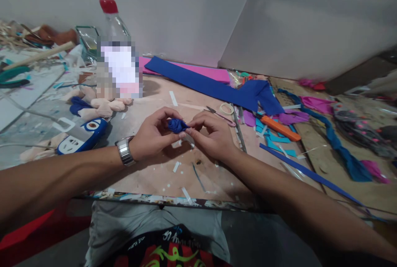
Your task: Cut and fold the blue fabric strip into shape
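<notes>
Between my two hands, just above the table, is a small blue rose (176, 125) of rolled fabric or crepe paper; the material cannot be told for sure. My left hand (156, 129) has thumb and fingers closed round the rose's coiled head. On its wrist is a metal watch. My right hand (214, 132) pinches the rose's narrow gathered end between thumb and fingertips. A small pale strip shows beneath the fingers. Behind the right hand lie small pink-handled scissors (221, 116) and a roll of clear tape (226, 109).
A long blue strip (198, 80) lies over pink sheets at the back. An orange utility knife (281, 128) rests on the right among scraps. At left are a blue-and-white power socket (82, 136), peach flowers (104, 107) and green-handled pliers (14, 76). A red-capped bottle (116, 22) stands behind.
</notes>
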Demonstrator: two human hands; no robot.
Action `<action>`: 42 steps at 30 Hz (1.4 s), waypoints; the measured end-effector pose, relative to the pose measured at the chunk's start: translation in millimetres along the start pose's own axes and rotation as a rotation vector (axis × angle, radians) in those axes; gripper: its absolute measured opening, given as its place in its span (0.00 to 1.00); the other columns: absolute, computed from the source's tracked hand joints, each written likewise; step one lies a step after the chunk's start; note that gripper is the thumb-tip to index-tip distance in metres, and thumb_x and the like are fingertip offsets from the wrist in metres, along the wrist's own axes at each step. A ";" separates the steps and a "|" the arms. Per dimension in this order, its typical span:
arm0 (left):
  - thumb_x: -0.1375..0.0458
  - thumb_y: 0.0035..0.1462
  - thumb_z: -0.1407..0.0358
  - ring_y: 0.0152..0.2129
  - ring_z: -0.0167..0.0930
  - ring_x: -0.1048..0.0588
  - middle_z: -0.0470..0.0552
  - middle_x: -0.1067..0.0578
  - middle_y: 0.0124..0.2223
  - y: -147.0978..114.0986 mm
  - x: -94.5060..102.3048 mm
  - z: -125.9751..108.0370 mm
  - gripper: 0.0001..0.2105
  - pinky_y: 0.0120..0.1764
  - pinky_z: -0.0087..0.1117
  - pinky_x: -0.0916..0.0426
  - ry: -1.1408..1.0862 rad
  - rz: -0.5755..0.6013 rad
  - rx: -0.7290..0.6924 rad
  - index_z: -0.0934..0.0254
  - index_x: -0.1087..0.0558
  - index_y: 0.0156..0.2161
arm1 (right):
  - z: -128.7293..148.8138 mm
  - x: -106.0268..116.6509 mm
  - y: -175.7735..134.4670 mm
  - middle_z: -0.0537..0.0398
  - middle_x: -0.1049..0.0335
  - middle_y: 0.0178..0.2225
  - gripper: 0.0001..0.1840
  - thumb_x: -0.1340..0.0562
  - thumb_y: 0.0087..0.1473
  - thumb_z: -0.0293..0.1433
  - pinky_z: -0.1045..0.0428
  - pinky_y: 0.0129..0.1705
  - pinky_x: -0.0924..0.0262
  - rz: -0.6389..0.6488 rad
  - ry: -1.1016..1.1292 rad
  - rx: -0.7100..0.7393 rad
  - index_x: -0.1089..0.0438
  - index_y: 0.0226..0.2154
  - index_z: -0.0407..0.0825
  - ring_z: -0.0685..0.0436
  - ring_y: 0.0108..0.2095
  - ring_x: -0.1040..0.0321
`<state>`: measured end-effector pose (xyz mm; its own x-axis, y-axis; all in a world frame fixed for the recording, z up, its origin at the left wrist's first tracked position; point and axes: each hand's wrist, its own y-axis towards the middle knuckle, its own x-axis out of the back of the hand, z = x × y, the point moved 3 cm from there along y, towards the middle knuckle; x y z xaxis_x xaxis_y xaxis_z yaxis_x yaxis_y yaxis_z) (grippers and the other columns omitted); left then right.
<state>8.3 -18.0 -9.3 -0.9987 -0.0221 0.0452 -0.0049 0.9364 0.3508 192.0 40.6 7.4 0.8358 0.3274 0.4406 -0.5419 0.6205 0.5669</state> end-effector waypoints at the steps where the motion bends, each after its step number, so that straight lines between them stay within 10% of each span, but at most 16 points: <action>1: 0.27 0.52 0.66 0.35 0.28 0.23 0.49 0.22 0.40 0.2 0.4 -0.4 0.16 0.40 0.28 0.26 0.006 -0.006 -0.002 0.64 0.25 0.44 | -0.5 -0.4 -0.3 0.54 0.23 0.33 0.03 0.29 0.59 0.33 0.50 0.37 0.33 0.007 0.005 -0.007 0.21 0.35 0.50 0.47 0.34 0.27; 42: 0.28 0.51 0.67 0.30 0.27 0.23 0.48 0.23 0.35 -2.2 -1.5 -2.2 0.15 0.33 0.27 0.26 0.033 -0.003 0.032 0.63 0.28 0.41 | 3.3 -3.9 -2.5 0.56 0.22 0.31 0.01 0.33 0.56 0.27 0.52 0.32 0.34 -0.015 -0.065 -0.053 0.24 0.34 0.50 0.49 0.28 0.29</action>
<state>9.9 -20.8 -8.0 -0.9965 -0.0365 0.0755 -0.0103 0.9470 0.3211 189.8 35.5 6.6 0.8357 0.2719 0.4771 -0.5221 0.6627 0.5369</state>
